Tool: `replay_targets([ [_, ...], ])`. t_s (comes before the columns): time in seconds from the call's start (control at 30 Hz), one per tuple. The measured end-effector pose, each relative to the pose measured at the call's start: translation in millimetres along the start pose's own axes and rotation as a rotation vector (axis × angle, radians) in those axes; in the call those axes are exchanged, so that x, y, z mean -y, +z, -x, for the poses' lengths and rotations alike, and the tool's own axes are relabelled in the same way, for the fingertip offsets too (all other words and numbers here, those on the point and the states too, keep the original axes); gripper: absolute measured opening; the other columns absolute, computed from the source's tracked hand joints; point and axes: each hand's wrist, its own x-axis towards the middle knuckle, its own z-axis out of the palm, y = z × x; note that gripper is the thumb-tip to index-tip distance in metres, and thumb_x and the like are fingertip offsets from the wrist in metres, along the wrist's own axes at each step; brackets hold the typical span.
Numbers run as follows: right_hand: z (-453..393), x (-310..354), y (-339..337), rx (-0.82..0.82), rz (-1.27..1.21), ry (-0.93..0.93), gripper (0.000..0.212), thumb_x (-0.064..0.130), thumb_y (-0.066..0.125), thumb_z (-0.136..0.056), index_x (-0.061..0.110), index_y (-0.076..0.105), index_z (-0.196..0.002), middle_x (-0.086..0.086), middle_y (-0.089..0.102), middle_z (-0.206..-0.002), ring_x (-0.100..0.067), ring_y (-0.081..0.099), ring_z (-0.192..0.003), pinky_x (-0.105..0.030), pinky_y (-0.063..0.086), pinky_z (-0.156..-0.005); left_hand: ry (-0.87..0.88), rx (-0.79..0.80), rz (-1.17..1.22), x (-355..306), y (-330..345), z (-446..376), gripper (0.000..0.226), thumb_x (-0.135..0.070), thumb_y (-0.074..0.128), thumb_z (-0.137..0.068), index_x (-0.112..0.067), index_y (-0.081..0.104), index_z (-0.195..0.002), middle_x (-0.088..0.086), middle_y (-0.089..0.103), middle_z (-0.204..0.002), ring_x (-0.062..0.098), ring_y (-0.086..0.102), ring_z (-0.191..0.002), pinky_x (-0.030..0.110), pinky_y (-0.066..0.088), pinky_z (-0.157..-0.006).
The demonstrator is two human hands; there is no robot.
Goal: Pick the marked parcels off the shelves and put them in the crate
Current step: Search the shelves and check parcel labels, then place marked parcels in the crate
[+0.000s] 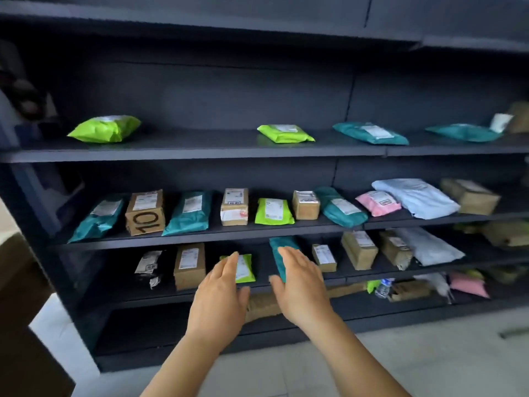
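A clear plastic bottle [384, 287] lies on the bottom shelf.

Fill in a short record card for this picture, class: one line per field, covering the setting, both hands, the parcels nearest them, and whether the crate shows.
setting: dark shelving unit with parcels on several shelves
left hand: open, fingers straight, reaching toward the small green parcel
right hand: open, fingers straight, in front of the teal parcel
holding: nothing in either hand
beside the green parcel: brown box to its left
contact with parcels: cannot tell
crate: not in view
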Motion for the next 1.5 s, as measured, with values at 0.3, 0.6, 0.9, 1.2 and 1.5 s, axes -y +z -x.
replay_targets([
  [0.3,-36,-122,-96,-0.139,0.068,0.086,0.056,0.031,0.048,-0.096,0.018,0.027,-0.147,0.002,0.029,-0.154,-0.017,0.025,-0.141,-0.033,0.018,-0.116,0.191,-0.009,0.001,-138,58,-76,0.065,-0.029,0.05,-0.096,-0.02,0.016,-0.151,-0.002,0.027,-0.155,0.016,0.032,-0.139,0.027,0.028,-0.111],
  [0.6,-59,-214,-158,-0.237,0.116,0.214,0.055,0.029,0.052,-0.093,0.017,0.033,-0.143,-0.001,0.036,-0.149,-0.021,0.034,-0.135,-0.037,0.026,-0.112,0.365,0.06,0.051,-239,121,-135,0.065,-0.027,0.053,-0.094,-0.018,0.021,-0.15,0.0,0.032,-0.152,0.019,0.037,-0.135,0.032,0.034,-0.11],
  [0.9,-124,-289,-203,-0.326,0.17,0.315,0.054,0.028,0.051,-0.095,0.017,0.031,-0.145,-0.001,0.035,-0.149,-0.021,0.032,-0.136,-0.033,0.023,-0.111,0.517,0.046,0.136,-310,170,-231,0.065,-0.027,0.051,-0.096,-0.019,0.018,-0.151,-0.002,0.029,-0.153,0.016,0.032,-0.138,0.028,0.028,-0.11],
  [1.2,-231,-367,-246,-0.38,0.239,0.365,0.057,0.032,0.049,-0.096,0.018,0.027,-0.147,0.002,0.03,-0.152,-0.016,0.027,-0.139,-0.028,0.018,-0.112,0.612,0.055,0.187,-374,209,-363,0.067,-0.031,0.048,-0.096,-0.021,0.013,-0.152,-0.003,0.025,-0.155,0.014,0.027,-0.141,0.026,0.024,-0.112],
  [1.5,-290,-450,-288,-0.48,0.217,0.476,0.058,0.036,0.051,-0.094,0.019,0.032,-0.146,0.003,0.032,-0.153,-0.017,0.029,-0.14,-0.038,0.024,-0.115,0.744,0.114,0.247,-448,250,-440,0.067,-0.032,0.047,-0.097,-0.022,0.011,-0.152,-0.004,0.023,-0.156,0.014,0.024,-0.141,0.027,0.023,-0.113],
])
